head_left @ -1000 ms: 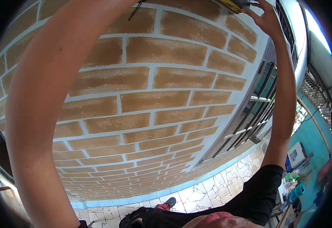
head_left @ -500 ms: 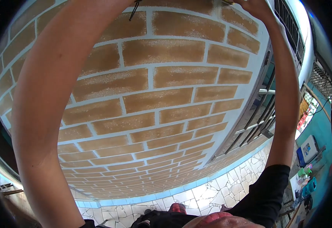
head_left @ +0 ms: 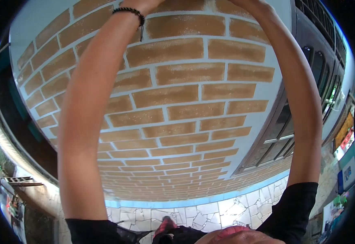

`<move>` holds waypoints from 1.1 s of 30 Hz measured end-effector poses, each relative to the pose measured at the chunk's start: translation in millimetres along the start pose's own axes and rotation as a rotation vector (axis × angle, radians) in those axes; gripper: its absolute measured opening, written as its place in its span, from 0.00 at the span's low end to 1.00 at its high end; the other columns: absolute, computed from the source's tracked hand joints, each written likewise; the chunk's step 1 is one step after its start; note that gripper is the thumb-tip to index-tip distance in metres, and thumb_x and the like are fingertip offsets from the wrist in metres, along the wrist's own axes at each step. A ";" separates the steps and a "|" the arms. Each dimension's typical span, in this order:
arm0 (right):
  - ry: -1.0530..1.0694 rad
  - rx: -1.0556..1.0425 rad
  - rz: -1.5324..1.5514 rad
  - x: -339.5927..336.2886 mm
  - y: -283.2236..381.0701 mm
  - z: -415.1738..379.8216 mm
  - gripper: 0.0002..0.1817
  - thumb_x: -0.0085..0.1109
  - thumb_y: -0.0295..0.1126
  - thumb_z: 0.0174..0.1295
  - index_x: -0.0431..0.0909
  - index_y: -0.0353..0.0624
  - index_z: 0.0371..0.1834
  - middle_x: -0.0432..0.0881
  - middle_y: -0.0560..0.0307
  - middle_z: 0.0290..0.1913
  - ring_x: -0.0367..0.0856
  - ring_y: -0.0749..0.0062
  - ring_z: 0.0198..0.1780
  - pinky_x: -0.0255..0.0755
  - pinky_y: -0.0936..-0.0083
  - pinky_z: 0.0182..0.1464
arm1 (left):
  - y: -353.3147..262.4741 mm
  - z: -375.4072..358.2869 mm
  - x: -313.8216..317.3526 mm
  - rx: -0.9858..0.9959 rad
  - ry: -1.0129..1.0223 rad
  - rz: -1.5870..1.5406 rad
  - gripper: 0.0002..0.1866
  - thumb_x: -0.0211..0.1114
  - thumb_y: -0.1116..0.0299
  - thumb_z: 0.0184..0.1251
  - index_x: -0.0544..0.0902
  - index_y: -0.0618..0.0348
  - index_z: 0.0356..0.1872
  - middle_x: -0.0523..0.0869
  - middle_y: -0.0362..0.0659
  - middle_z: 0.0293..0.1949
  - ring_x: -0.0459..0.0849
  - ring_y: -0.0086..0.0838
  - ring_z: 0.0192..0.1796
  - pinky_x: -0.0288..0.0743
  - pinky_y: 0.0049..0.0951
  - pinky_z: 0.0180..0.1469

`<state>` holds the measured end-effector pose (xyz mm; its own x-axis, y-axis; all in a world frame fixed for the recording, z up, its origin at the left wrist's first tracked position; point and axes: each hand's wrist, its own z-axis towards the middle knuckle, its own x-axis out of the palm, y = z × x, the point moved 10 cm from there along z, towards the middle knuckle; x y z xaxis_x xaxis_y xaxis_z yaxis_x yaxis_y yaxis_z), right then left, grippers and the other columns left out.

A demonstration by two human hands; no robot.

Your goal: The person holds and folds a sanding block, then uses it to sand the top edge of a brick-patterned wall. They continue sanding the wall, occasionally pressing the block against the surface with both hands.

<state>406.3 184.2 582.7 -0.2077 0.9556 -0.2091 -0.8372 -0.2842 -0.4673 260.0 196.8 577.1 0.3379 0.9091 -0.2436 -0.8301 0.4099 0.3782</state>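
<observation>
Both my arms reach up against a wall painted with tan bricks and pale joints [head_left: 179, 51]. My left hand [head_left: 143, 5] is at the top edge, with its fingers cut off by the frame. Around that wrist sits a dark braided bracelet [head_left: 129, 10], its loose cord hanging down. My right hand [head_left: 255, 5] is also at the top edge, near the upper brick rows. Its fingers are out of sight, so whatever it may hold is hidden.
Right of the wall is a brown window or door frame with panes [head_left: 269, 148]. A dark opening [head_left: 18, 105] lies to the left. Below are a light blue skirting band [head_left: 165, 204] and a cracked-tile floor [head_left: 210, 217]. Assorted items [head_left: 340, 199] stand at far right.
The view has turned, so the wall and arms appear shifted. More of my left wrist and bracelet shows. A thin yellowish object by my right fingers is now out of view.
</observation>
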 end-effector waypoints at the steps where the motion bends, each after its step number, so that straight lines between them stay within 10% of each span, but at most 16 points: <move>1: -0.022 0.003 0.011 1.6 2.7 -2.6 0.22 0.62 0.17 0.59 0.84 0.36 0.59 0.79 0.40 0.58 0.78 0.44 0.62 0.74 0.59 0.66 | 1.5 -3.5 12.4 0.032 -0.100 0.053 0.20 0.67 0.68 0.72 0.84 0.59 0.64 0.82 0.54 0.66 0.80 0.49 0.66 0.75 0.48 0.70; 9: -0.237 0.125 -0.008 21.2 32.1 -27.0 0.31 0.51 0.36 0.76 0.65 0.18 0.72 0.63 0.20 0.74 0.62 0.27 0.75 0.62 0.51 0.78 | -30.3 -35.2 18.1 0.044 -0.100 0.258 0.38 0.59 0.57 0.77 0.60 0.67 0.80 0.56 0.60 0.82 0.52 0.52 0.84 0.45 0.52 0.85; 14: -0.172 0.175 -0.056 31.7 40.7 -34.2 0.36 0.47 0.52 0.79 0.59 0.44 0.82 0.49 0.26 0.83 0.49 0.32 0.83 0.52 0.47 0.82 | -21.5 -34.6 33.4 -0.062 0.077 0.231 0.47 0.57 0.53 0.74 0.44 0.61 0.85 0.41 0.57 0.86 0.38 0.50 0.87 0.32 0.49 0.87; 33: -0.251 0.201 -0.024 43.1 42.0 -32.8 0.39 0.43 0.57 0.78 0.57 0.45 0.84 0.47 0.39 0.86 0.42 0.44 0.87 0.38 0.52 0.85 | -20.5 -35.3 41.7 -0.072 0.020 0.299 0.48 0.54 0.52 0.68 0.45 0.55 0.86 0.40 0.59 0.86 0.38 0.51 0.87 0.30 0.52 0.86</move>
<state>378.9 210.9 525.9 -0.2838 0.9584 0.0299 -0.9215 -0.2640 -0.2849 275.4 223.6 527.7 0.0655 0.9867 -0.1487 -0.9210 0.1171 0.3715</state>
